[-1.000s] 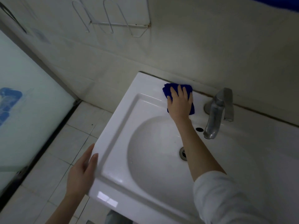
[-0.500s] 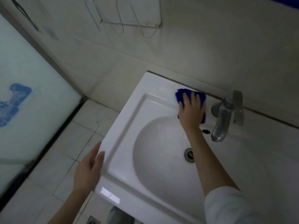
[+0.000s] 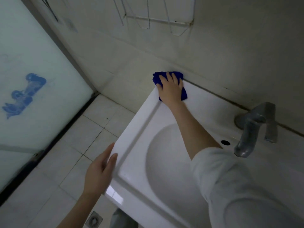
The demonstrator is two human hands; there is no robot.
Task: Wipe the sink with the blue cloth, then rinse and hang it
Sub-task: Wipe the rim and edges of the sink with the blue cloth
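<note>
Noted back-left corner of sink (image 3: 205, 102) blocked: right hand (image 3: 171, 89) flat on blue cloth (image 3: 156, 78), hard against wall (image 3: 230, 55). Found back rim open from there to faucet (image 3: 251, 130), upright at right, spout over bowl. Logged right forearm crossing bowl's rear-left; rest of bowl open. Marked left hand (image 3: 98, 173) at sink's left edge — tiled floor (image 3: 65, 162) open beside it. Saw wire rack (image 3: 158, 22) jutting from wall overhead.

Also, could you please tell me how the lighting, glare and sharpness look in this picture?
Head view: dim, greyish light overall, with the frosted glass panel brightest; a glare patch on the sink at its near rim; the left hand and floor tiles motion-smeared; the right hand pressing the blue cloth is sharper; wide-angle bending curves lines along the wall.
</note>
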